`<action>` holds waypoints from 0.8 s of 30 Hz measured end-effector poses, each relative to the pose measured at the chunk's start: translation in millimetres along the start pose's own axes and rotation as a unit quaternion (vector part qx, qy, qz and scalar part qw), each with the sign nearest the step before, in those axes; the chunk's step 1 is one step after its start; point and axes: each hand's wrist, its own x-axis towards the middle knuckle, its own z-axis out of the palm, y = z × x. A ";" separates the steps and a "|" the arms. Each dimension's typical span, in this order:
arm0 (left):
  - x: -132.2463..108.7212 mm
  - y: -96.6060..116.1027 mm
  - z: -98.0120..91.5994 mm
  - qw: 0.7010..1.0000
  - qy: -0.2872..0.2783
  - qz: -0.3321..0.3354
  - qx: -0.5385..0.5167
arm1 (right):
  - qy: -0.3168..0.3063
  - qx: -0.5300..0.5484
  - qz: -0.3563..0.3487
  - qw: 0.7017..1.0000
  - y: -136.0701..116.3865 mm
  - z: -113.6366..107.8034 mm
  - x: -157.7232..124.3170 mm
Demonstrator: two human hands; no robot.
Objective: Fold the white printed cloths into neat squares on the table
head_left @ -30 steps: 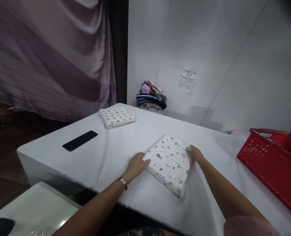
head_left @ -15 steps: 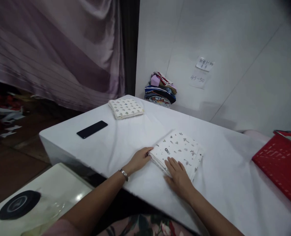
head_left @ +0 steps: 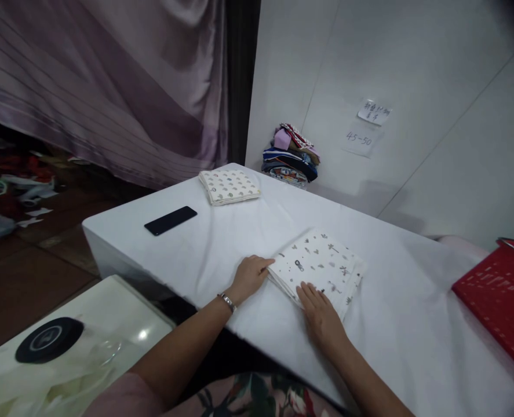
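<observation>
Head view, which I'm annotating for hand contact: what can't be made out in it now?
All in the head view:
White, grey-patterned folded cloth: part of its near edge is hidden by the right hand; its underside by its own upper layers.
Palms of the right hand and left hand: hidden by the backs of the hands.
Red plastic basket: cut off by the right edge.
Upper white paper note: writing too small and blurred.

Looks like a small textile workroom – workshop or shop back room, can't tell which. White worktop (head_left: pixel 239 237) carrying two folded printed cloths (head_left: pixel 311 258), mixed pile of fabric (head_left: pixel 289 156) by a plain panel wall (head_left: pixel 439 52), handwritten "45-50" note (head_left: pixel 358 141) on it. Red plastic basket (head_left: pixel 495 289) at right, big purple curtain (head_left: pixel 144 75) at left – scraps (head_left: pixel 35 211) littering the floor (head_left: pixel 17 289).
</observation>
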 end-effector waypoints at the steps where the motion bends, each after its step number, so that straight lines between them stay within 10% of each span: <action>1: -0.1 0.4 -0.2 1.000 0.002 -0.006 0.006 | 0.001 -0.004 0.001 1.000 -0.7 1.2 -0.8; 16: 20.0 21.0 -15.1 0.995 -0.034 -0.010 -0.096 | 0.025 -0.033 0.006 0.999 -11.5 3.5 -0.7; 24: 41.6 39.5 23.2 0.987 -0.124 0.049 0.094 | -0.008 -0.026 0.021 0.999 -15.8 0.4 -0.4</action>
